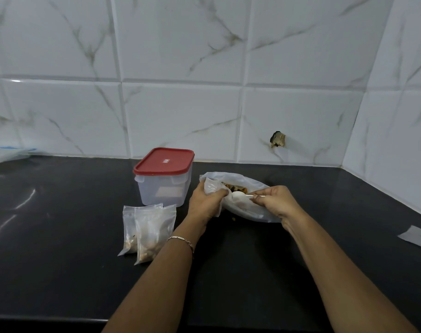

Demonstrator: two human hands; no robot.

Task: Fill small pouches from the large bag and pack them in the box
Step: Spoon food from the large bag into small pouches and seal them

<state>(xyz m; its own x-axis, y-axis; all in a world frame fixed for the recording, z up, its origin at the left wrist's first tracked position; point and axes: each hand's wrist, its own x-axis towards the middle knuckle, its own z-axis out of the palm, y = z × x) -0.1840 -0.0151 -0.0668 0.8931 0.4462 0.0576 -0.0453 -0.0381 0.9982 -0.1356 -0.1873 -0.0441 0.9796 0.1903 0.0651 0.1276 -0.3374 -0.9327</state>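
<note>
The large clear bag (246,209) lies on the black counter, open, with brown and dark pieces (236,188) showing inside. My left hand (203,204) grips a small clear pouch (212,186) at the bag's left mouth. My right hand (273,199) pinches the handle of a white plastic spoon (239,195), its bowl between the two hands inside the bag. Two filled pouches (148,230) lie side by side left of my left arm. The clear box (163,186) with its red lid (165,162) on stands behind them.
The black counter (60,236) meets white marble-patterned wall tiles at the back and right. A strip of white paper or plastic (416,236) lies at the right edge. A pale plastic sheet (7,152) sits at the far left. A hole (278,139) marks the wall.
</note>
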